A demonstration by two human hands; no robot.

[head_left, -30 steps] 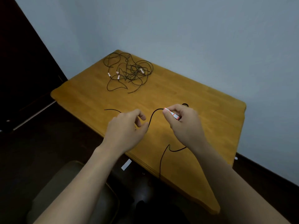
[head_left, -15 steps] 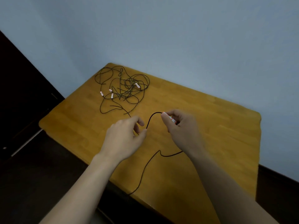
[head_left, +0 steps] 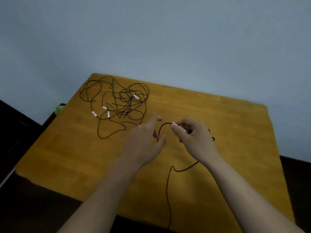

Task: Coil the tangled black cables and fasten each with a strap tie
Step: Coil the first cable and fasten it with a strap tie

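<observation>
A wooden table (head_left: 235, 118) carries a tangle of black cables (head_left: 117, 103) with small white tags at its far left. My right hand (head_left: 195, 140) pinches the white-tagged end (head_left: 179, 127) of a separate black cable (head_left: 161, 130). That cable arcs left into the gap between thumb and curled fingers of my left hand (head_left: 143, 145), whose forefinger points out straight. The rest of the cable (head_left: 168, 190) comes out under my right wrist and trails over the table's front edge. Behind my right hand a short dark loop (head_left: 212, 138) shows.
A grey wall rises right behind the table. Dark floor lies to the left and right of it. A small green thing (head_left: 59, 108) sits past the table's left edge. Bare wood stretches to the right of my hands.
The view has swung upward, so the table sits lower in the frame. My left forefinger has lifted away from the thumb. My right hand keeps its pinch on the tagged end.
</observation>
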